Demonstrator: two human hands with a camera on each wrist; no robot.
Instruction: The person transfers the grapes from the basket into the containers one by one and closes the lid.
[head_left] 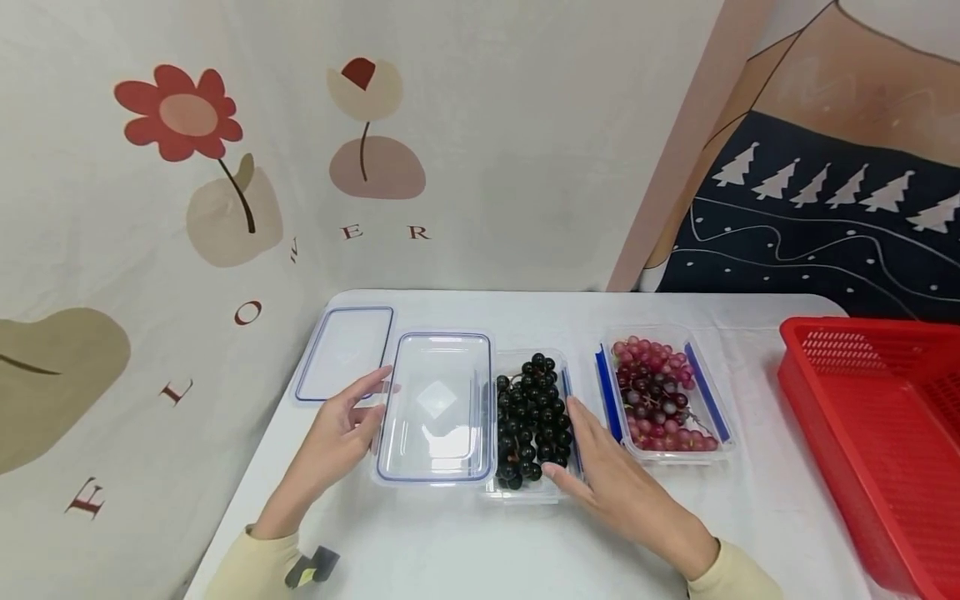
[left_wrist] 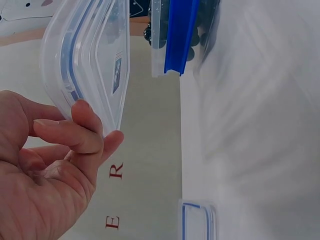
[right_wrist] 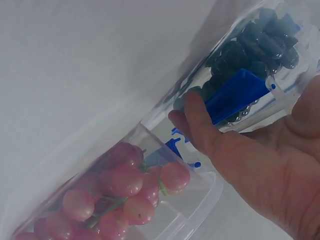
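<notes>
My left hand [head_left: 337, 437] pinches the left edge of a clear lid with a blue seal [head_left: 465, 358]. In the left wrist view the lid [left_wrist: 107, 65] is raised, and fingertips lie at its corner. A clear plastic container [head_left: 525, 497] with a bunch of black grapes [head_left: 532, 417] stands just right of the lid, which hides its left side. My right hand [head_left: 618, 479] touches this container's right side, thumb near its front corner. In the right wrist view, the fingers [right_wrist: 200, 120] lie beside a hanging blue latch flap [right_wrist: 237, 95].
A second clear container [head_left: 716, 456] of red and dark grapes [head_left: 660, 392] stands to the right, its blue flaps folded down. Another blue-rimmed lid [head_left: 345, 354] lies at the table's back left. A red plastic basket [head_left: 825, 450] occupies the right side. A printed curtain [head_left: 510, 150] hangs behind.
</notes>
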